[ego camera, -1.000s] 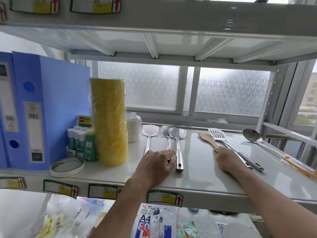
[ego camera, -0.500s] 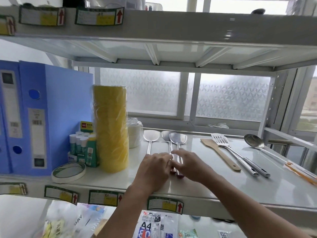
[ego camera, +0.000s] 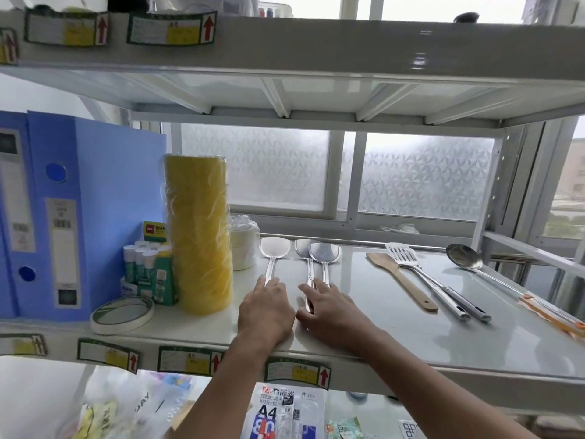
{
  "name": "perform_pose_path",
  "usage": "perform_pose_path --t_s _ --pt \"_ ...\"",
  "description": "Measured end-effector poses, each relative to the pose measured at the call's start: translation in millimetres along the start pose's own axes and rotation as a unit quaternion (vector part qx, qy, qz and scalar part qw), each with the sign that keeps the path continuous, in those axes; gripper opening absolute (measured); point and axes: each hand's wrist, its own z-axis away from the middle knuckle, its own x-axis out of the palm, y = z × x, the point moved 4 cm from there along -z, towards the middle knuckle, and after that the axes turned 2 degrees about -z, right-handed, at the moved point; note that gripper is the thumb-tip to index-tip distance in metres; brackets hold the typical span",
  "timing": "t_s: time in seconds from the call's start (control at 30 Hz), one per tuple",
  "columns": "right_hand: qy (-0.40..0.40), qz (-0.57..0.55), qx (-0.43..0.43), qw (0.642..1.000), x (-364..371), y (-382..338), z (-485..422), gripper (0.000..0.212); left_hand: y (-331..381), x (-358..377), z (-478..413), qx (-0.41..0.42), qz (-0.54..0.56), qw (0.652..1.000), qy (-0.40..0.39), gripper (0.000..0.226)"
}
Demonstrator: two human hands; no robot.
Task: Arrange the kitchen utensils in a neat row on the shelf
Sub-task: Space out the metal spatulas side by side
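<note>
Lower centre, head view: left hand flat, fingers straight, resting on handle of leftmost spatula. Right hand has left wooden spatula, now beside left hand, fingers spread flat over handles of two steel spatulas, whose heads overlap. Slotted turner and ladle lie slanted on shelf, right of frame. Likely meaning: left group being evened out, right group not yet straightened.

Soft daylight is coming through the frosted window panes behind the white metal rack, glinting on its upper board; at the far right, clear glass is showing a hazy building and greenery outside
</note>
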Motion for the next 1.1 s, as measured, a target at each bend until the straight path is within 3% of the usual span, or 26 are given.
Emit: perform_pose_path --t_s 0.3,0.47,1.1 --pt "0.010 -0.012 0.002 1.000 -1.1 -0.1 -1.4 0.082 -1.0 -7.7 1.2 -0.045 0.040 0.998 0.004 0.038" --pt "0.013 -0.006 -0.001 1.000 -1.7 -0.7 1.6 0.065 -0.1 -10.9 0.9 -0.027 0.058 0.998 0.014 0.040" --pt "0.041 -0.008 -0.007 0.999 -2.0 -1.7 7.7 0.065 -11.0 -11.4 -3.2 -0.036 0.135 0.989 0.042 0.041"
